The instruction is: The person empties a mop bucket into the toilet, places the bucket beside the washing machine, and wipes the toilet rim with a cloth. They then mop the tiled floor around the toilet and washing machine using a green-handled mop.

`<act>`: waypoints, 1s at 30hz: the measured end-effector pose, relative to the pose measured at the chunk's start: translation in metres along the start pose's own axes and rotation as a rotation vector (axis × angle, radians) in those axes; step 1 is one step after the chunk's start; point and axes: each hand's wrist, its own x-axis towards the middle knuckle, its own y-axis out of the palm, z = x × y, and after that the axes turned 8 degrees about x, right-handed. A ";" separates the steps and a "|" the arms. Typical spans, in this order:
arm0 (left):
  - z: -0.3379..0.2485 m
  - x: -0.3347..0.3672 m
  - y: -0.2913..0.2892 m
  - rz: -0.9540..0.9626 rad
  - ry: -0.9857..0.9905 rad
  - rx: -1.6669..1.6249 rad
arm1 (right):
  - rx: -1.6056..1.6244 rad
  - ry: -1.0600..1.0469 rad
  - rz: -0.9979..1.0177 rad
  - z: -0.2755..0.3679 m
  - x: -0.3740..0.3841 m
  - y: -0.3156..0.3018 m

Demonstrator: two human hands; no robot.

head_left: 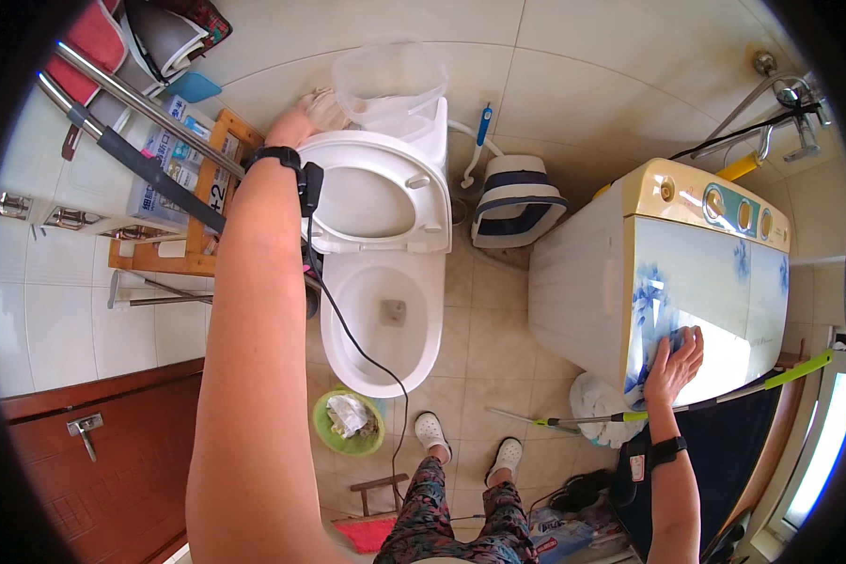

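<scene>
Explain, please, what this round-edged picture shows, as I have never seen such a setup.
There is no robot here, only a person's two bare hands. This single picture comes from the left one of two wide fisheye cameras worn on the head, looking down, so straight edges bend and picture left is the person's left. The left hand reaches to the back of the toilet, at a pale cloth; its grip is hard to judge. The right hand rests on the washer. On the floor stands a green bin with something white inside.
</scene>
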 end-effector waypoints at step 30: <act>-0.200 -0.278 0.304 -0.228 0.598 -0.257 | -0.163 -0.173 -0.015 -0.071 0.005 0.027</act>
